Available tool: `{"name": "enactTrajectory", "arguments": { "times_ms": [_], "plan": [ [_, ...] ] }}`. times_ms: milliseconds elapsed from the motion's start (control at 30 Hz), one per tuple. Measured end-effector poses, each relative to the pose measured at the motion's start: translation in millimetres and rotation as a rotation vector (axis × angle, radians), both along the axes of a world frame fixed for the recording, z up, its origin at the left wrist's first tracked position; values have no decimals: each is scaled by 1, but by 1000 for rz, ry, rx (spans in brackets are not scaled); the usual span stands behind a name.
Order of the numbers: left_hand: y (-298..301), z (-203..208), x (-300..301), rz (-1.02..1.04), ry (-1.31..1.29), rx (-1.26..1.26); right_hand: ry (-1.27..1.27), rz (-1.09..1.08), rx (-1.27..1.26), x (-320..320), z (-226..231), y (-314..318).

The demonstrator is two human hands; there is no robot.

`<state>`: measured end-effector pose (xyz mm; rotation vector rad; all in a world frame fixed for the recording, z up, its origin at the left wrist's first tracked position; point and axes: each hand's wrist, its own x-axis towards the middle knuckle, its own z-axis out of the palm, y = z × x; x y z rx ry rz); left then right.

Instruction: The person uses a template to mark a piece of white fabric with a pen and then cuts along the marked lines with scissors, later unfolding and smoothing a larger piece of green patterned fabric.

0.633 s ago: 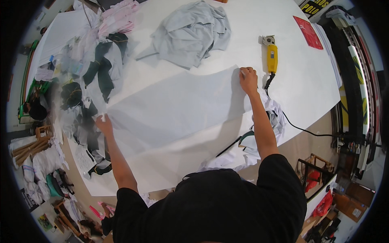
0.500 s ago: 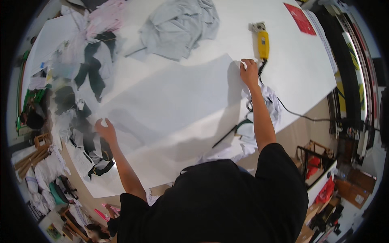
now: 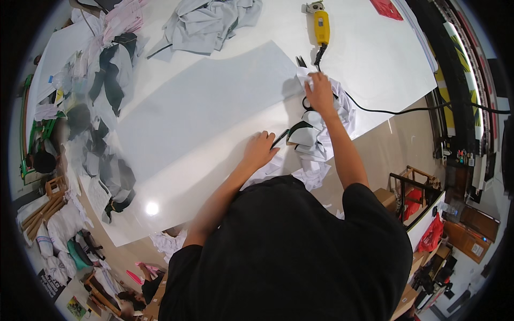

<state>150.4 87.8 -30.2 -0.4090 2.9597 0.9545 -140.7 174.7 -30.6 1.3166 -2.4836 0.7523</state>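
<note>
A flat grey fabric panel (image 3: 198, 107) lies across the middle of the white table. At its right end my right hand (image 3: 320, 92) is closed on the edge of a crumpled white cloth (image 3: 341, 109). Scissors (image 3: 307, 103) lie partly under that cloth; their dark blades stick out beyond it and one handle loop shows beside my wrist. My left hand (image 3: 261, 150) rests on the table near the front edge, fingers spread, close to a thin dark stick-like piece (image 3: 280, 138). A white and dark green cut piece (image 3: 302, 134) lies between my hands.
A yellow handheld cutter (image 3: 321, 28) stands at the far right, its black cord (image 3: 396, 112) running off the right edge. A crumpled grey fabric heap (image 3: 209, 24) lies at the back. Green and grey scraps (image 3: 110, 80) cover the left side. A red sheet (image 3: 385, 8) lies far right.
My left hand has left the panel's left end and moved right, to the dark stick-like piece. My right hand has drawn slightly nearer, onto the white cloth. The view has shifted.
</note>
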Motion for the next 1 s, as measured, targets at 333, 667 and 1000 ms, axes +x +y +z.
{"name": "enactTrajectory", "arguments": {
  "times_ms": [333, 667, 1000],
  "plan": [
    [7, -3, 13, 361, -5, 300, -336, 300, 306, 129, 26, 98],
    [26, 1, -24, 381, 51, 493, -400, 417, 557, 91, 17, 84],
    [13, 0, -16, 358, 37, 589, -579, 540, 166, 49, 21, 71]
  ]
}}
